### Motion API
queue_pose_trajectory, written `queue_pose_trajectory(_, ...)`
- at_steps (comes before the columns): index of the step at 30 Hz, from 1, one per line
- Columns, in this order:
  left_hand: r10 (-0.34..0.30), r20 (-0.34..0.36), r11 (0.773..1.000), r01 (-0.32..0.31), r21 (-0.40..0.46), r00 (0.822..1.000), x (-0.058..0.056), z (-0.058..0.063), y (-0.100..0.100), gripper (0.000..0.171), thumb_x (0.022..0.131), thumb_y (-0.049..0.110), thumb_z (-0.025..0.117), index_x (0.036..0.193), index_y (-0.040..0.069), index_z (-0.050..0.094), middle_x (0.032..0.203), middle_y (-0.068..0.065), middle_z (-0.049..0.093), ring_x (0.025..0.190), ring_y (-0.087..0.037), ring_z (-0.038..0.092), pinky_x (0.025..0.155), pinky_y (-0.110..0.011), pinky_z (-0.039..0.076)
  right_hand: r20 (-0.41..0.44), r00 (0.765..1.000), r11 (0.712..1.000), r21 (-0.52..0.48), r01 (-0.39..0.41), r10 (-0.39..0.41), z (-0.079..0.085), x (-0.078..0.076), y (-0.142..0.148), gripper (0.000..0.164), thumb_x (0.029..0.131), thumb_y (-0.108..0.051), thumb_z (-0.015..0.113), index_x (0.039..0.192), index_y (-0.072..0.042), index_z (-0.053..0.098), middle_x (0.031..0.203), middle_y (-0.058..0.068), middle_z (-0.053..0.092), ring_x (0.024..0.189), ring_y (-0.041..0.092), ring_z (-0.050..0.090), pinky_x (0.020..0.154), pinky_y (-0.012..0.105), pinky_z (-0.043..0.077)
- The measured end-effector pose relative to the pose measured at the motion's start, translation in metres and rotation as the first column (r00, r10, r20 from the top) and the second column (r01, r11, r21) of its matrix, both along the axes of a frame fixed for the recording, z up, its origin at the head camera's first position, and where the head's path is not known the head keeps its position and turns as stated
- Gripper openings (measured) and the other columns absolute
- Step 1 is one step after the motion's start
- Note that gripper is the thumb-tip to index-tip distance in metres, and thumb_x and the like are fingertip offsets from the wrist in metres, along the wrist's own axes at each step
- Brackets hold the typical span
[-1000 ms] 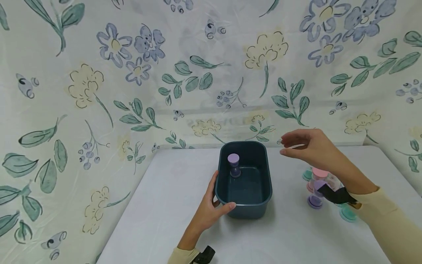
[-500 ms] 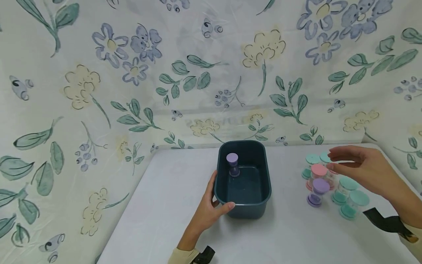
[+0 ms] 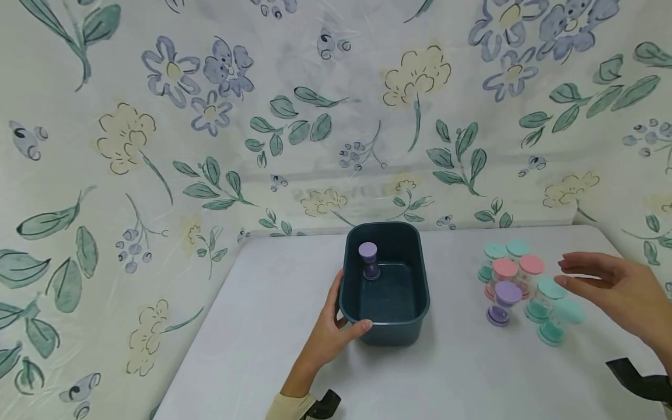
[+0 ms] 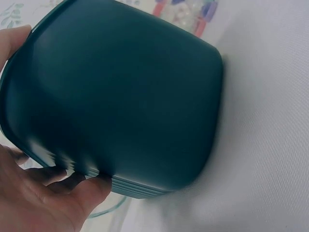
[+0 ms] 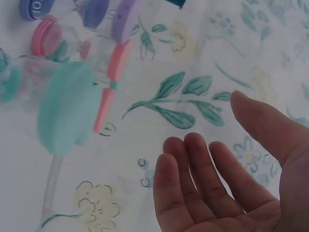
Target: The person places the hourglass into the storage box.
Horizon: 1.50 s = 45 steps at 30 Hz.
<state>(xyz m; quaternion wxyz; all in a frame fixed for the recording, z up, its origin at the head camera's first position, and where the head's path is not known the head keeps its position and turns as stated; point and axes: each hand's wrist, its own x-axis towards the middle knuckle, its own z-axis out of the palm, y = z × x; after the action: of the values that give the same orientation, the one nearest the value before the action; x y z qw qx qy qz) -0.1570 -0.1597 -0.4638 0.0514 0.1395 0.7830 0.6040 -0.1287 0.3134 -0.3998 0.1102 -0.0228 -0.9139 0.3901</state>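
Note:
A dark teal plastic bin [image 3: 388, 333] stands on the table in the middle of the head view. My left hand [image 3: 326, 344] grips its near left corner, thumb over the rim and fingers along the ribbed side wall [image 4: 140, 187]. Inside the bin, one purple sand timer [image 3: 370, 269] stands upright toward the left. My right hand [image 3: 619, 289] hovers empty, fingers relaxed and apart from the thumb, just right of the grouped sand timers. Nearest to it are two mint-green sand timers [image 3: 551, 287]; a mint cap [image 5: 67, 106] shows close up in the right wrist view.
Left of those stand a purple sand timer [image 3: 507, 294] and two pink sand timers [image 3: 531, 265], with two more mint sand timers [image 3: 494, 252] behind. White cloth covers the table [image 3: 252, 326]. A floral curtain [image 3: 294, 151] hangs at its back and sides.
My right hand has moved from beside the bin's far right, over the sand timers, to their right side and lower. The left hand and the bin stay in place.

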Motion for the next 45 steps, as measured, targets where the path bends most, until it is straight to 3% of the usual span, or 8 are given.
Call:
queue_pose_trajectory(5,-0.006,0.009,1.000,0.006,0.006,1.000,0.000,0.000,0.000,0.106,0.088,0.035,0.080,0.167,0.034,0.009,0.175,-0.006,0.014,0.153,-0.041,0.033,0.113,-0.067,0.043,-0.005,0.999,0.999,-0.026,0.047,-0.047,-0.016,0.006,0.005,0.055,0.095,-0.028,0.076,0.135,0.007,0.059,0.095,-0.046,0.046,0.082,-0.031,0.047,0.064,-0.002,0.046)
queue_pose_trajectory(12,-0.015,0.007,1.000,0.015,0.003,1.000,0.000,-0.001,-0.001,0.106,0.088,0.036,0.079,0.167,0.031,0.009,0.175,-0.007,0.015,0.153,-0.042,0.033,0.113,-0.068,0.042,-0.011,0.997,0.996,-0.058,0.071,-0.072,-0.037,0.014,0.010,0.058,0.094,-0.026,0.078,0.135,0.009,0.057,0.098,-0.047,0.044,0.084,-0.033,0.046,0.065,-0.003,0.046)
queue_pose_trajectory(19,-0.010,0.001,1.000,0.010,-0.001,1.000,0.000,0.001,-0.001,0.106,0.088,0.037,0.079,0.167,0.033,0.009,0.175,-0.007,0.015,0.153,-0.042,0.033,0.113,-0.068,0.042,0.041,0.994,0.992,-0.070,0.101,-0.098,-0.052,0.019,0.011,0.064,0.094,-0.029,0.078,0.139,0.010,0.054,0.105,-0.033,0.048,0.083,-0.032,0.043,0.065,-0.001,0.048)
queue_pose_trajectory(26,-0.014,-0.001,1.000,0.014,-0.002,1.000,-0.001,0.000,-0.001,0.105,0.089,0.037,0.078,0.167,0.032,0.008,0.175,-0.008,0.014,0.153,-0.043,0.032,0.112,-0.069,0.042,0.128,0.985,0.991,-0.049,0.127,-0.120,-0.059,0.022,0.009,0.071,0.094,-0.036,0.077,0.142,0.008,0.052,0.134,0.036,0.056,0.080,-0.033,0.040,0.062,-0.002,0.046)
queue_pose_trajectory(30,-0.010,0.003,1.000,0.010,-0.007,1.000,-0.001,-0.002,-0.002,0.105,0.089,0.038,0.078,0.167,0.032,0.009,0.175,-0.008,0.014,0.153,-0.043,0.033,0.113,-0.069,0.042,0.223,0.966,0.990,-0.033,0.140,-0.129,-0.058,0.022,0.008,0.078,0.096,-0.042,0.073,0.148,0.007,0.045,0.146,0.039,0.047,0.106,0.016,0.070,0.058,0.003,0.047)
queue_pose_trajectory(33,-0.010,0.002,1.000,0.010,-0.009,1.000,-0.001,-0.002,-0.003,0.105,0.089,0.038,0.079,0.167,0.032,0.009,0.175,-0.009,0.015,0.153,-0.044,0.033,0.112,-0.068,0.042,0.275,0.951,0.988,-0.027,0.154,-0.141,-0.058,0.020,0.006,0.082,0.096,-0.045,0.071,0.151,0.007,0.042,0.149,0.039,0.043,0.125,0.060,0.050,0.057,0.007,0.048)
queue_pose_trajectory(42,-0.019,-0.006,1.000,0.019,-0.001,1.000,-0.002,-0.002,-0.003,0.105,0.089,0.036,0.078,0.167,0.030,0.008,0.175,-0.010,0.013,0.153,-0.044,0.033,0.112,-0.068,0.042,0.299,0.944,0.987,-0.021,0.156,-0.143,-0.069,0.024,0.009,0.086,0.092,-0.052,0.074,0.150,0.004,0.045,0.151,0.038,0.044,0.124,0.057,0.052,0.059,0.005,0.041)
queue_pose_trajectory(45,-0.020,-0.006,1.000,0.020,-0.002,1.000,-0.002,-0.003,-0.003,0.105,0.089,0.036,0.078,0.167,0.029,0.008,0.175,-0.010,0.014,0.152,-0.044,0.033,0.112,-0.068,0.042,0.285,0.947,0.987,-0.014,0.162,-0.151,-0.072,0.025,0.009,0.085,0.091,-0.053,0.075,0.149,0.004,0.047,0.150,0.037,0.046,0.110,0.035,0.066,0.059,0.006,0.041)
